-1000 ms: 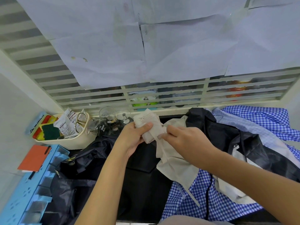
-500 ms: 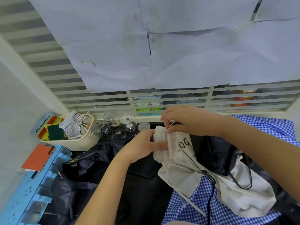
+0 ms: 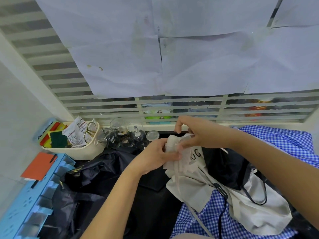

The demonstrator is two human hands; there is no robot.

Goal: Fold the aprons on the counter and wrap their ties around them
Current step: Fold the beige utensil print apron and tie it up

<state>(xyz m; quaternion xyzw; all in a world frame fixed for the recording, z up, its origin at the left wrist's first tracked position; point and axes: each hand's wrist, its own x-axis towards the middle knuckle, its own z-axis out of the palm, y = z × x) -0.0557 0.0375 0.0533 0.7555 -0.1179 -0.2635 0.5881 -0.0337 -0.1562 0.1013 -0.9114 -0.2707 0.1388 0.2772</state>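
Hiding half the rolled cream apron (image 3: 171, 146): left hand (image 3: 158, 156), right hand (image 3: 198, 133).

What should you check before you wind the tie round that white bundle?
1. Left hand grips the folded cream bundle: ok.
2. Right hand pinches the tie: ok.
3. Tie free of knots: cannot tell, the hands hide most of it.
4. Room from the glasses: probably not ok, they stand close behind the left hand.
5. Bundle clear of the loose cream apron: cannot tell.

Cream apron (image 3: 174, 149) bunched up, lifted above others (image 3: 269, 219).
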